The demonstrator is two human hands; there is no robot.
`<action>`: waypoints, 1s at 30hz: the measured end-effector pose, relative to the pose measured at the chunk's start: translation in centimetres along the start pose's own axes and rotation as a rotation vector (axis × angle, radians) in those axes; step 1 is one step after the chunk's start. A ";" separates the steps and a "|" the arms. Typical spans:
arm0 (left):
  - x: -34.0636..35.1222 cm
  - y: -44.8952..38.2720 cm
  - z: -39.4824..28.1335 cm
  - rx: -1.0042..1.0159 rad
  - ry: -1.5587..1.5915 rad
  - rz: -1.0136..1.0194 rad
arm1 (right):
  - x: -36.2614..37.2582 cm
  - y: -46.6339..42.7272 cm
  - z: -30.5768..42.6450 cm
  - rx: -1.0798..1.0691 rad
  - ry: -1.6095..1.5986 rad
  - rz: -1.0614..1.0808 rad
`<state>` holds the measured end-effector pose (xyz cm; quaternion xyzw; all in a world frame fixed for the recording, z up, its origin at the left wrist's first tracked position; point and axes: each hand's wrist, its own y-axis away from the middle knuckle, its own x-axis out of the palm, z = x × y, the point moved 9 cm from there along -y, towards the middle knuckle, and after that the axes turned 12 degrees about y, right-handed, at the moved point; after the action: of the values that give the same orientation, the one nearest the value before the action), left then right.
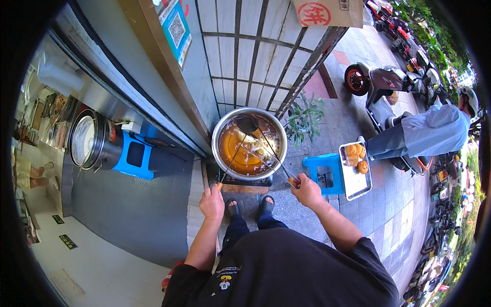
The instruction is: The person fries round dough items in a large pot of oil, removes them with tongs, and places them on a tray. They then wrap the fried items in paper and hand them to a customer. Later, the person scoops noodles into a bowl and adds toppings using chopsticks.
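Observation:
A large round metal pot point(215, 153) of bubbling golden oil stands before me. My left hand point(212, 202) grips the wooden handle of a long metal utensil that reaches into the pot. My right hand point(308, 191) is closed around the handles of long metal tools, their shafts crossing over the oil. A dark ladle bowl point(246, 124) lies near the pot's far side, at the end of one shaft. Pale batter or dough point(245, 137) and white foam show beside it. Which shaft ends in the ladle bowl is hard to tell where they cross.
A blue stool point(323, 172) and a metal tray point(355, 188) with several fried pieces point(362, 167) are at the right. A person point(433, 128) stands by a scooter point(387, 82). A tiled wall point(245, 57) rises beyond the pot. Left are a lidless cylindrical container point(86, 140) and another blue stool point(134, 155).

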<state>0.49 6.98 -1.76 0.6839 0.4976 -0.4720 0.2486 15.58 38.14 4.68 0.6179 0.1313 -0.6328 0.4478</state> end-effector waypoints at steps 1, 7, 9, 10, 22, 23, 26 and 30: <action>0.0 0.0 0.1 -0.013 -0.004 0.006 | 0.0 0.1 0.1 -0.013 0.018 -0.017; -0.4 0.1 0.3 -0.006 0.107 -0.045 | 0.3 0.4 -0.4 -0.057 0.021 -0.101; 0.0 -0.4 0.3 -0.054 0.147 0.009 | 0.2 0.4 -0.9 -0.013 -0.005 -0.110; -0.3 -0.6 -0.1 -0.039 0.155 -0.007 | -0.1 0.4 -1.1 -0.006 -0.033 -0.129; -1.0 -0.9 0.1 -0.112 0.124 0.015 | 1.3 0.2 -3.2 0.106 -0.138 -0.042; -1.0 -0.9 0.2 -0.132 0.094 0.024 | 1.6 0.1 -3.6 0.135 -0.149 -0.003; -1.8 -0.7 -0.1 -0.151 0.158 -0.020 | 1.3 -0.2 -3.4 0.121 -0.160 0.001; -2.1 -0.2 0.0 -0.179 0.239 -0.067 | 0.6 -0.7 -3.5 0.118 -0.151 0.023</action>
<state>0.15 6.07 0.15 0.6934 0.5864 -0.3490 0.2314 17.51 40.83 3.11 0.5953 0.0524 -0.6789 0.4266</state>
